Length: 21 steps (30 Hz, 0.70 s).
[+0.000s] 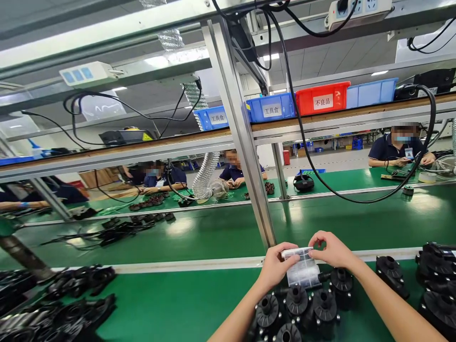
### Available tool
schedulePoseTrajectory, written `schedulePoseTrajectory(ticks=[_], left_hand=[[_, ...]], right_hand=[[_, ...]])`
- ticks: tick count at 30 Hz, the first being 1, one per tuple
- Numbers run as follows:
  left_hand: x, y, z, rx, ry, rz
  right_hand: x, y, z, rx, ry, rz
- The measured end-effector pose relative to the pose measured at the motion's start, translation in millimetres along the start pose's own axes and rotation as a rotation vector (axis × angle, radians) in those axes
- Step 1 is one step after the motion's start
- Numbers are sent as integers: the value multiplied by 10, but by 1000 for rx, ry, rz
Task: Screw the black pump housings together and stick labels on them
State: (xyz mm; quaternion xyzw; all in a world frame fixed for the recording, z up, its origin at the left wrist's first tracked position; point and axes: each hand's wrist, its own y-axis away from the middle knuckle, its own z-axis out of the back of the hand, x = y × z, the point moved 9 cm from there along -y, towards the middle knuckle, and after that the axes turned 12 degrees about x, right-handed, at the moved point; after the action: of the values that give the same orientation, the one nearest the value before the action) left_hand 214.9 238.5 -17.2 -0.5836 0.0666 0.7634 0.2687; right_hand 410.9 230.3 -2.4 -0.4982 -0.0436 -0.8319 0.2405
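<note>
We hold a small clear bag between both hands above a cluster of black parts at the near edge of the green bench. Our left hand pinches the bag's upper left corner between thumb and fingers; our right hand pinches the top edge at the other end, fingers curled. The bag hangs just over the parts, its lower edge near or touching one; what it holds is too small to tell. By our reading, pulling the top edge evenly from both corners, with the bag kept upright, should keep the contents from spilling. On the shelf above, a blue bin carries a label reading 工具盒, a red bin reads 不良品. Co-workers sit across the line.
</note>
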Motion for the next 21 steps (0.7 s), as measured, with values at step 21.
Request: schedulePoseTrajectory(ticks=[21], left_hand=[[-77,40,75,-128,-17,15]], right_hand=[[397,88,91,-23,67,214]])
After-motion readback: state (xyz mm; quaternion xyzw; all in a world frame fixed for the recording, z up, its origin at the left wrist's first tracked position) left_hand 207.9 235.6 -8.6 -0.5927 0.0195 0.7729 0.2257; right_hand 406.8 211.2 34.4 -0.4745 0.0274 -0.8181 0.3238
